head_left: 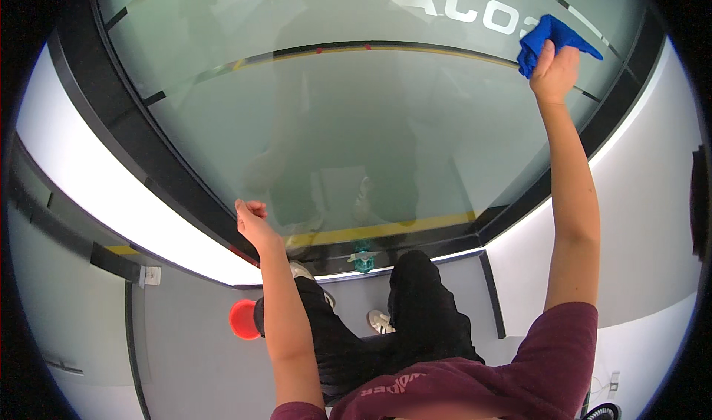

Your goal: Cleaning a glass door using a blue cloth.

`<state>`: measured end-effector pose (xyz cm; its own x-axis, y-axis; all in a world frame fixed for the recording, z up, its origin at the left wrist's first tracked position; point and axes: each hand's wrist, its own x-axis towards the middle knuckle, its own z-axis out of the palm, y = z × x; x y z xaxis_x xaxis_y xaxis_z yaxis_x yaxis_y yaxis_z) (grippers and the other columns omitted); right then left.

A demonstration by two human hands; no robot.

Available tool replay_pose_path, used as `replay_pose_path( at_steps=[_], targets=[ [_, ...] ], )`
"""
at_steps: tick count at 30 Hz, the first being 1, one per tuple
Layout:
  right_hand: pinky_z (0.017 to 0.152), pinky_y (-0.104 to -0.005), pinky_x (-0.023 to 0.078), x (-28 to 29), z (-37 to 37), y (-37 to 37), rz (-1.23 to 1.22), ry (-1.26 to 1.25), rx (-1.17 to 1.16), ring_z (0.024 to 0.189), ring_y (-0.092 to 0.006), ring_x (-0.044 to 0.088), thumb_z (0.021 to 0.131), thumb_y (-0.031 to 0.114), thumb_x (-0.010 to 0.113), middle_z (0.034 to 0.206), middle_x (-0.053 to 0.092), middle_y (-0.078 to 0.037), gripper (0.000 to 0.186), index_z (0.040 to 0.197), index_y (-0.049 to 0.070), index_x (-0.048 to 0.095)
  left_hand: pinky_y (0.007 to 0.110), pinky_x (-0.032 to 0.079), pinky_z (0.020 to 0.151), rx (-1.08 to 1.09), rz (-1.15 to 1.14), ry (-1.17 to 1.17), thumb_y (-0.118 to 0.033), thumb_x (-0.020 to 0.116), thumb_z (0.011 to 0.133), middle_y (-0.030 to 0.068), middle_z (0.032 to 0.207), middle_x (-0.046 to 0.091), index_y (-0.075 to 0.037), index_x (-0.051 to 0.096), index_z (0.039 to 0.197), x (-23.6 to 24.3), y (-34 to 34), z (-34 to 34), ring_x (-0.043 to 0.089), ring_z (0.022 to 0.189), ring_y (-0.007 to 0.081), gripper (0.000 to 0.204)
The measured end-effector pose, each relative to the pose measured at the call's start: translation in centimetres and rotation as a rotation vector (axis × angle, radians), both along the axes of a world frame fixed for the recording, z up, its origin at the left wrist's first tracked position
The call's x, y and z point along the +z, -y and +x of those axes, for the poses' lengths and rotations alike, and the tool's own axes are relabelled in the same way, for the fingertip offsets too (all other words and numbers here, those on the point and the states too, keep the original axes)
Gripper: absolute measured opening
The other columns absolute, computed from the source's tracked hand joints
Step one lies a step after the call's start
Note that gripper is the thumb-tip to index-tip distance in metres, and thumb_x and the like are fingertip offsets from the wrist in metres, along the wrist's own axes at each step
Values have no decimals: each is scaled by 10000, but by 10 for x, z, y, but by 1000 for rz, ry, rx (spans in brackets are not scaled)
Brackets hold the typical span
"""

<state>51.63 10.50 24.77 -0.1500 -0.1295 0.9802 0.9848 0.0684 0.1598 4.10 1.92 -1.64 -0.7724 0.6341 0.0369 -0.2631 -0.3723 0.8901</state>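
My right hand (556,75) is raised at the upper right, closed on a blue cloth (552,40). The cloth lies against a large frosted glass panel (356,138), near its right frame and over the end of some white lettering. Lower down on the left, my left hand (254,223) is loosely curled, with nothing visible in it. It is nearest the dark left frame (185,171) of the glass; whether it touches the frame I cannot tell.
A red bucket (245,320) stands on the grey floor (185,346) beside my left leg. By the foot of the glass, between my legs, is a greenish see-through bottle (363,261). White walls (638,220) flank the panel. A socket (150,275) sits at the left.
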Motion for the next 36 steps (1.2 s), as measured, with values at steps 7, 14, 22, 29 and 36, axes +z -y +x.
replay_pose_path(
  at_steps=[7,14,22,29,36],
  targets=[
    [735,-489,411,-17,53,-7,22,-466,-24,869,-435,519,900,390,390,926,548,-244,436,934,-31,500,247,319,566,-36,6,15,-337,450,907,6,628,524,-93,503,639,-4,-7,7,428,579,96,367],
    [823,-495,391,18,34,-4,139,-994,103,914,-462,513,855,325,420,971,541,-318,455,925,-119,494,249,332,587,-59,-19,39,-352,432,913,15,614,538,-83,509,611,0,-10,19,425,574,98,412],
    [676,-459,381,49,-123,-16,88,-249,26,793,-347,522,801,323,533,814,551,-170,318,803,5,537,247,326,568,-54,-27,83,-346,434,905,11,606,527,-81,507,619,-1,-8,12,425,566,98,397],
    [722,-445,368,52,-286,7,30,102,227,833,-336,475,779,245,588,892,511,-180,270,872,0,525,245,322,565,-23,26,128,-355,463,885,4,613,522,-95,502,628,3,-5,2,436,574,97,368],
    [714,-366,360,33,-429,18,-155,460,540,839,-221,471,794,323,551,916,525,-79,278,927,79,556,245,328,577,24,38,218,-346,447,897,18,610,535,-80,507,612,5,5,-25,432,574,100,395]
  ],
)
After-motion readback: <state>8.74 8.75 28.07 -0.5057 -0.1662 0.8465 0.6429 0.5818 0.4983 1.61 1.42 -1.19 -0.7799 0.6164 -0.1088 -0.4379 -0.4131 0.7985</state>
